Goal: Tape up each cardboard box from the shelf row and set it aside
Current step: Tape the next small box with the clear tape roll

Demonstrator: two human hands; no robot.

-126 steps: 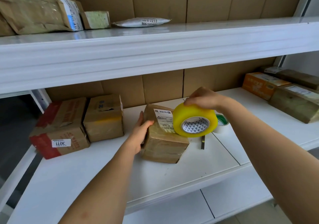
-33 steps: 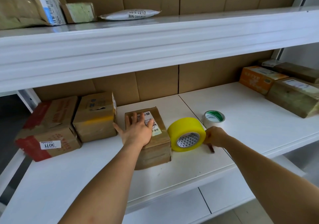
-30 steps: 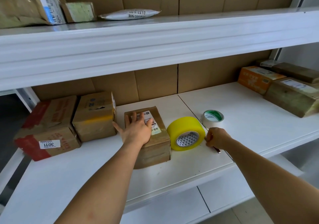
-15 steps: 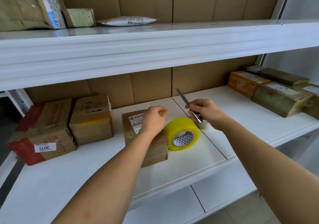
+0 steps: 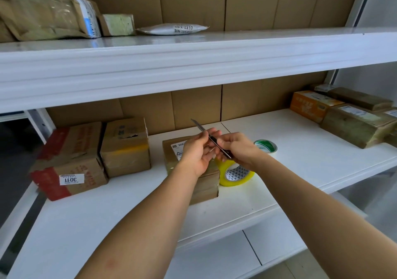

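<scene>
Head view: both hands are raised together over the middle shelf, above the small cardboard box.
Change in the left hand: half a second ago the left hand hung as a loose fist over the box; now its fingers pinch the blade part of the utility knife.
Change in the right hand: the right hand was holding the knife alone, off to the right of the box; it has now come in to meet the left hand, its fingers curled round the dark handle.
Knife: tilted, with the thin metal blade pointing up and to the far left, clear of the box.
Box with the white label: unmoved, lying flat on the shelf directly under the hands, and partly hidden by the left hand and wrist.
Yellow tape roll: in the same spot, standing on edge just beside the box's right side, its top hidden behind the right hand.
Green-and-white tape roll: lying flat on the shelf, farther back and to the right, partly behind the right wrist.
Left of the shelf: a red-printed box and a plain brown box, side by side and touching.
Far right: an orange box with darker taped parcels near it.
Upper shelf: a large brown parcel, a small greenish packet and a white mailer bag.
</scene>
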